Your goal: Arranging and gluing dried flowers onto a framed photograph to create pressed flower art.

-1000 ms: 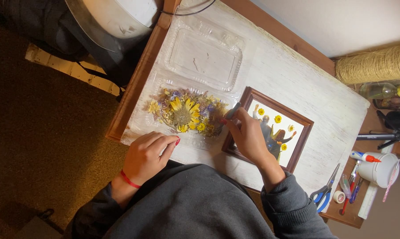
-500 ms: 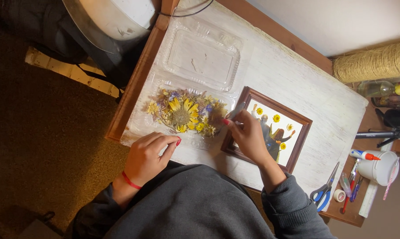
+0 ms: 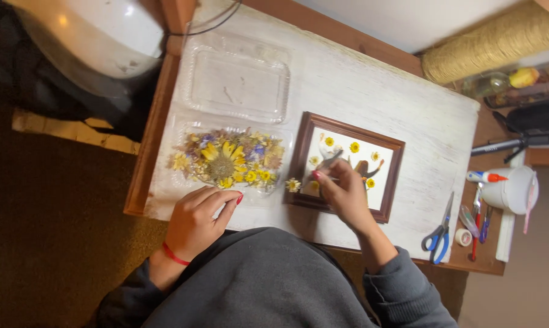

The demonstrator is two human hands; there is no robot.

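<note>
View: head camera, looking down on a white bench (image 3: 371,91).
Right hand (image 3: 344,194): lower centre of the frame, over the lower left corner of the frame (image 3: 346,165); fingers pinched narrow on a thin tool (image 3: 330,163), too small to identify.
Left hand (image 3: 196,220): lower left, fingers curled loosely, holding nothing, resting at the bench's near edge just below the tray (image 3: 229,159).
Frame: one, dark wood, centre of the picture, white backing with several small yellow flowers and a dark shape partly hidden by the right hand.
Loose daisy (image 3: 293,184): one, between tray and frame, just beside the right fingertips.
Tray: clear plastic, left of centre, heaped with pressed flowers, mostly yellow with some purple; too dense to count.
Lid (image 3: 238,79): one clear shell above the tray.
Scissors (image 3: 438,234): one pair, blue handles, lower right.
Cup (image 3: 512,189): one, white, right edge; pens beside it overlap, number unclear.
Twine (image 3: 493,42): one roll, upper right, cut off by the frame edge.
Lamp (image 3: 86,36): white, upper left, cut off.
</note>
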